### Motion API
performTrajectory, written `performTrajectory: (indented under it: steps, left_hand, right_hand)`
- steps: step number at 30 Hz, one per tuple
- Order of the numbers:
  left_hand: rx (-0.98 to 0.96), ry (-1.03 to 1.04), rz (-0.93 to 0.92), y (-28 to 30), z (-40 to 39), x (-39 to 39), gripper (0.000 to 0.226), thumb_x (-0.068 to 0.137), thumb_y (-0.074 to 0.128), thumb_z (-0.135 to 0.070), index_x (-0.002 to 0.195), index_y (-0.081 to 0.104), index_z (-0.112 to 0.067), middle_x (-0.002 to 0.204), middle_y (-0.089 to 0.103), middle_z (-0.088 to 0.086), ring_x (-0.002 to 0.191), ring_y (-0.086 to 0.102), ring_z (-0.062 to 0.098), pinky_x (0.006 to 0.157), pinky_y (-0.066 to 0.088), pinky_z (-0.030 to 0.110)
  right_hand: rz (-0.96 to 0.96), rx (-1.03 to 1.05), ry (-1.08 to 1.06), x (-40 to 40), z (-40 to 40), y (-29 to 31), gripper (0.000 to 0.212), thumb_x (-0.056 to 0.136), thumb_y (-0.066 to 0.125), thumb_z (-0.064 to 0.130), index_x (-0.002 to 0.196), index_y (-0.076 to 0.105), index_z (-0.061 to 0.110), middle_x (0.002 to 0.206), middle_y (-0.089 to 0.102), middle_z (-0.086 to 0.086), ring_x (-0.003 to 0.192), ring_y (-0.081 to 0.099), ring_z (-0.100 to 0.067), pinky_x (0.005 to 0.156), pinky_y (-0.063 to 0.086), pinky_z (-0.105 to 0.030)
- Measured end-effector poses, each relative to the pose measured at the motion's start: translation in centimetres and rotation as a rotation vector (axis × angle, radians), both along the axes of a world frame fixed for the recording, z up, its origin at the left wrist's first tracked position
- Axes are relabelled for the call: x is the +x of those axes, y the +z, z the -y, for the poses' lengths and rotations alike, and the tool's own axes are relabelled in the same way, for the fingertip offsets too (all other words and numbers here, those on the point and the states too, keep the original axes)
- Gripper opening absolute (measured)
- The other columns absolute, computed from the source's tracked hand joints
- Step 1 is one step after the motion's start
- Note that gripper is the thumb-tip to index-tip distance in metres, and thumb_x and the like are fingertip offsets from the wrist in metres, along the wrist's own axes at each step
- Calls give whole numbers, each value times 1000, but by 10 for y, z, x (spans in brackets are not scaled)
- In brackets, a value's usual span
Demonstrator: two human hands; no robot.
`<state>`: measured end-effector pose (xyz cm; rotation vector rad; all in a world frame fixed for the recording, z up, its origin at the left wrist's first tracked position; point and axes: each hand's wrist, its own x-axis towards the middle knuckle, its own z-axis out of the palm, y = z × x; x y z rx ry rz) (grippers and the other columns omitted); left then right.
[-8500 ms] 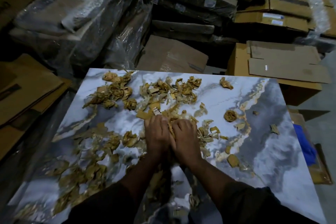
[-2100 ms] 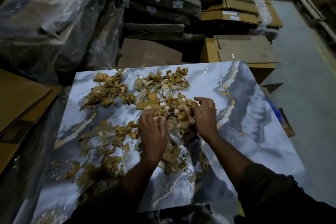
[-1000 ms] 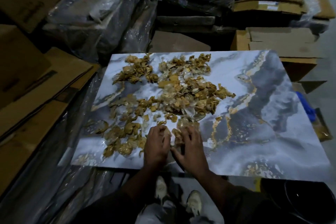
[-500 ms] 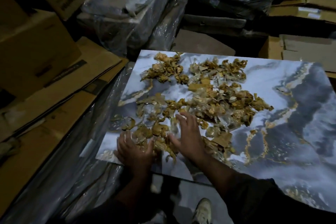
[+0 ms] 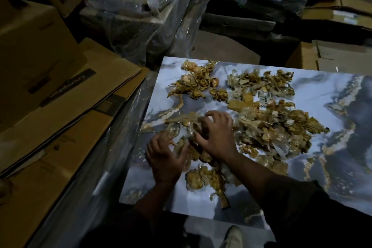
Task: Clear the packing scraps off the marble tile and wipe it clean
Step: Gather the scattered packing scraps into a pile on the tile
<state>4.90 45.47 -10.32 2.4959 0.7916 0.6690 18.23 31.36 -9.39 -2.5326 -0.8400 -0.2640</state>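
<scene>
Gathering step: raking loose packing scraps (image 5: 259,127) into one heap on the marble tile (image 5: 314,94); wiping looks not yet begun, and no cloth is in view.
Near edge: a pale shoe (image 5: 233,236) shows below the tile's near edge, beside the dark sleeves; a small clump of scraps (image 5: 203,179) lies close to that edge, between the forearms.
Left hand (image 5: 165,155): near the tile's left edge, fingers spread and bent down onto crumpled film and paper, pressing more than gripping as far as can be told.
Right hand (image 5: 217,133): just beyond the left, fingers splayed and curved over the scraps in a raking pose; whether any piece is pinched cannot be told.
Scraps: the main heap sits mid-tile to the right of the hands, and a separate clump (image 5: 193,84) lies toward the far left corner.
Next move, judged: draw the far-left clump and the near clump into the heap, then lift or sweep it all off the tile; light film may slip or cling.
Tile surface: glossy grey-white with gold veining, bare toward the right side.
Room: dim; flattened cardboard boxes (image 5: 60,94) left of the tile, plastic-wrapped bundles (image 5: 145,16) and stacked cartons (image 5: 251,6) beyond the far edge.
</scene>
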Motion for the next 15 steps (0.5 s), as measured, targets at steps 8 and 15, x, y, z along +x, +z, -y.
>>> performTrajectory:
  steps: [8,15]
  left_hand:
    - [-106,-223,-233,-14,-31,45,104,79,33,-81,158,32,-14,167,24,9,155,19,27,126,13,49]
    - [-126,-463,-224,-23,-19,64,73,92,37,-67,138,55,-13,149,49,7,145,36,25,120,27,49]
  right_hand:
    - [-260,-310,157,13,-19,-12,74,85,39,77,145,48,34,154,41,-4,147,26,-34,115,18,-63]
    - [-247,-13,150,-1,-17,-6,22,78,61,18,100,63,16,102,56,-4,98,53,-31,78,37,-40]
